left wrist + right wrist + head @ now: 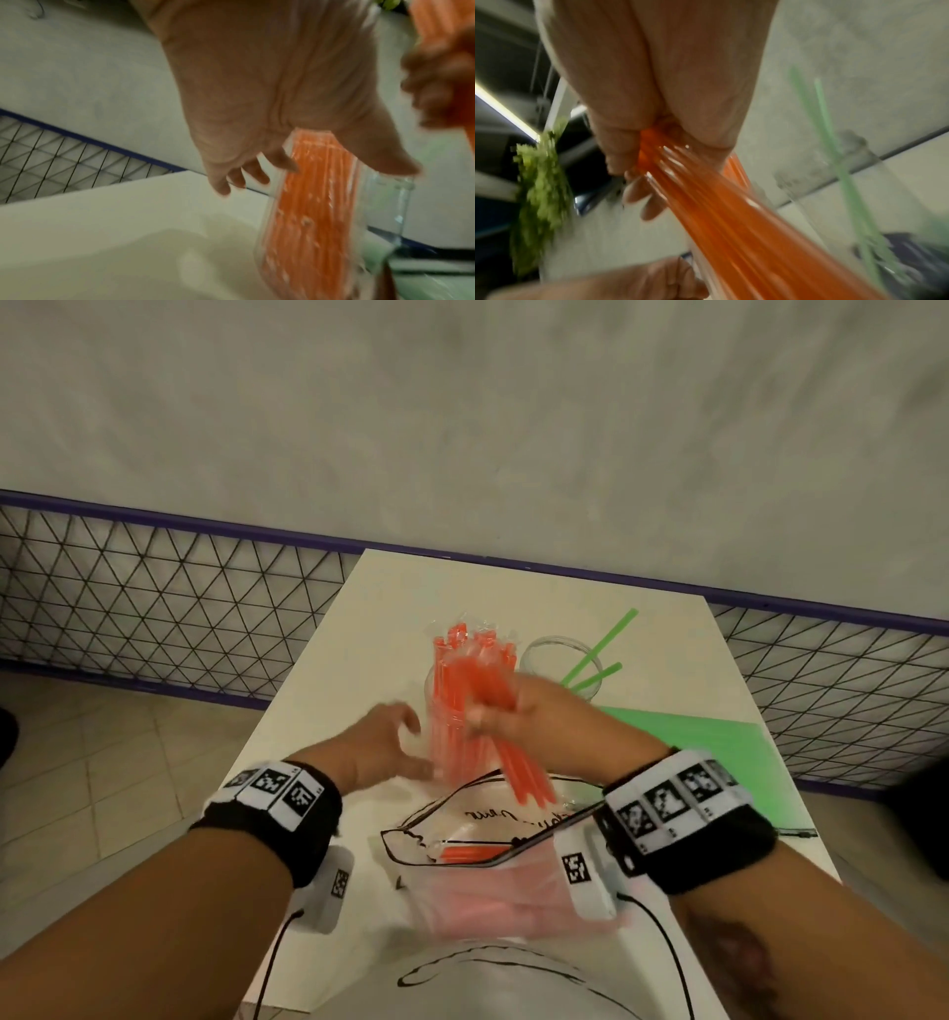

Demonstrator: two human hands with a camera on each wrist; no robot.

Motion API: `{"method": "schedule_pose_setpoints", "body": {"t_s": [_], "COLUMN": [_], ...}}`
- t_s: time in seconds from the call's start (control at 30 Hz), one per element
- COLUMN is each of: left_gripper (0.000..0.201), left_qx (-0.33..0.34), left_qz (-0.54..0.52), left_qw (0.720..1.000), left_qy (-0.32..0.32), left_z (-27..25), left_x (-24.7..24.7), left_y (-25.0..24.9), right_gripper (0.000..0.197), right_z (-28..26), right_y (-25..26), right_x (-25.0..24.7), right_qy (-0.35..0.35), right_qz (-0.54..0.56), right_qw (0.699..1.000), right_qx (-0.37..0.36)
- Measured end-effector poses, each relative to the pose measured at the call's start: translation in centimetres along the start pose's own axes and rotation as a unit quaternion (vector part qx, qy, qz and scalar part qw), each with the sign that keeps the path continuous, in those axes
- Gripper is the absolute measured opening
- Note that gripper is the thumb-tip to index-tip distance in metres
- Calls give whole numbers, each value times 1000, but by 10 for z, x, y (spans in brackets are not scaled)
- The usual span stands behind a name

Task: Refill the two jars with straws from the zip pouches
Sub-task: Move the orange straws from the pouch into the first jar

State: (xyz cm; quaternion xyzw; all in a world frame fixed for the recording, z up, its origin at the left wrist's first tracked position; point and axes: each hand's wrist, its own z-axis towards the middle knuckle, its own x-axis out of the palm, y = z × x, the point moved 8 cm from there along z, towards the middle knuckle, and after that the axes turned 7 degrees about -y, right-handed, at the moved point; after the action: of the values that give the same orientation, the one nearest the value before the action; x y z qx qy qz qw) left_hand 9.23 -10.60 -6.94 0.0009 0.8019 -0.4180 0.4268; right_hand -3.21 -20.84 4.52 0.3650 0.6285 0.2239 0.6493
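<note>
A clear jar packed with wrapped orange straws stands mid-table. My left hand is spread around its left side, fingers relaxed and thumb out, not clamped on it. My right hand grips a bundle of orange straws just right of the jar, the bundle slanting down towards me. Behind it is a second clear jar with two green straws. An open zip pouch with more orange straws lies in front.
A green pouch lies flat at the right of the white table. A black mesh fence with a purple rail runs behind the table, below a grey wall. Tiled floor shows at the left. Both wrist views are blurred by motion.
</note>
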Motion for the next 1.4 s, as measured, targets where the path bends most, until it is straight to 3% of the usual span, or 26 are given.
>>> {"method": "schedule_pose_setpoints", "body": {"t_s": [0.07,0.1,0.17,0.27,0.37,0.5,0.6,0.67,0.7,0.77,0.83,0.9,0.93,1.0,1.1,1.27,1.33,1.4], "left_gripper": [107,124,141,141,132,122,111,108,108,110,110,109,108,100,92,93,97,73], "left_qx": [23,38,64,91,100,114,130,132,132,132,123,123,134,153,151,154,150,65], "left_qz": [-102,-134,-154,-134,-133,-145,-163,-175,-174,-165,-159,-155,-151,-137,-120,-125,-126,-168], "left_qw": [992,988,985,986,985,981,976,974,974,975,977,976,975,975,978,976,977,982], "left_qy": [-66,-65,-41,-27,-39,-59,-61,-62,-60,-66,-76,-87,-87,-86,-82,-93,-80,-63], "left_z": [5,7,10,16,24,28,29,32,32,32,32,32,33,35,34,33,35,37], "left_x": [-21,-24,-25,-20,-13,-11,-10,-9,-9,-10,-10,-11,-10,-10,-10,-12,-6,-1], "left_y": [-14,-22,-42,-66,-72,-71,-70,-67,-67,-66,-64,-64,-66,-70,-70,-63,-61,-41], "right_gripper": [13,12,9,5,4,33,35,55,71,93,88,70,64,56,55,63,64,55], "right_z": [3,6,16,32,41,46,48,48,45,35,27,32,41,58,68,63,54,34], "right_y": [22,30,35,34,28,6,-11,-20,-21,-8,23,49,53,38,0,-7,5,24], "right_x": [-41,-55,-72,-81,-75,-46,-28,-23,-25,-38,-47,-42,-33,-7,27,28,22,15], "right_qy": [-120,-164,-220,-267,-294,-291,-313,-320,-329,-378,-418,-382,-328,-196,-94,-92,-141,-226], "right_qz": [94,148,229,275,241,175,3,-108,-113,-75,-100,-190,-239,-319,-423,-430,-422,-352], "right_qw": [988,975,948,923,924,941,950,941,937,920,887,874,883,904,889,893,887,884], "right_qx": [-4,-12,-28,-43,-44,-6,-25,-28,-26,-68,-170,-233,-235,-206,-148,-92,-121,-207]}}
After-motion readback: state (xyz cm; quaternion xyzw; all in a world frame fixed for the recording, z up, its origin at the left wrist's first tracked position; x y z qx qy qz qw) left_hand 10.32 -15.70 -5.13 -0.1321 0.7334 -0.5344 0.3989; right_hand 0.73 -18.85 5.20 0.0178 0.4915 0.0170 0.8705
